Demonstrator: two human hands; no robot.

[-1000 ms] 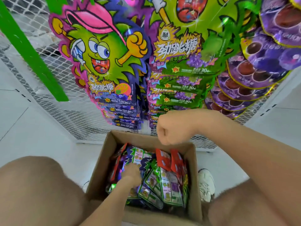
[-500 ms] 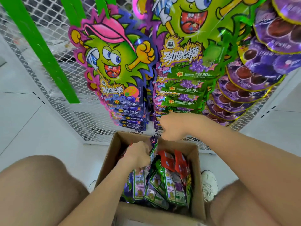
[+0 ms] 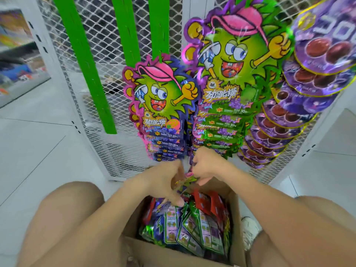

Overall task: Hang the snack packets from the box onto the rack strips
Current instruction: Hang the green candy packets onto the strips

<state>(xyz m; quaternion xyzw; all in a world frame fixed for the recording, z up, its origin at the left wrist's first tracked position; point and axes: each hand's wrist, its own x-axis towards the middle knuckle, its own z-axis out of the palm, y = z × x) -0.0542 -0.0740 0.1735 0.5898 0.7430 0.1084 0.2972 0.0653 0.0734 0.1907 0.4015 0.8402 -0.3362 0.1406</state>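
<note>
A cardboard box (image 3: pixel 236 224) sits between my knees, packed with several foil snack packets (image 3: pixel 192 226). Just above its far rim my left hand (image 3: pixel 165 182) grips one snack packet (image 3: pixel 187 181), seen edge-on and mostly hidden. My right hand (image 3: pixel 207 166) pinches the same packet at its top from the right. Behind the hands hang filled rows of packets: a pink-and-purple cartoon row (image 3: pixel 163 116), a green cartoon row (image 3: pixel 231 89) and a purple grape row (image 3: pixel 300 105). Bare green rack strips (image 3: pixel 90 74) hang on the left over the wire mesh.
White wire mesh panel (image 3: pixel 107 45) backs the rack, framed by white posts (image 3: pixel 57 78). My bare knees flank the box, and a white shoe (image 3: pixel 249 232) shows at its right. Pale tiled floor (image 3: pixel 34 151) spreads left; shelves with goods (image 3: pixel 15 47) stand at far left.
My left hand has come up out of the box with a packet. My right hand has moved in to pinch its top. The view has tilted upward, showing more of the rack.
</note>
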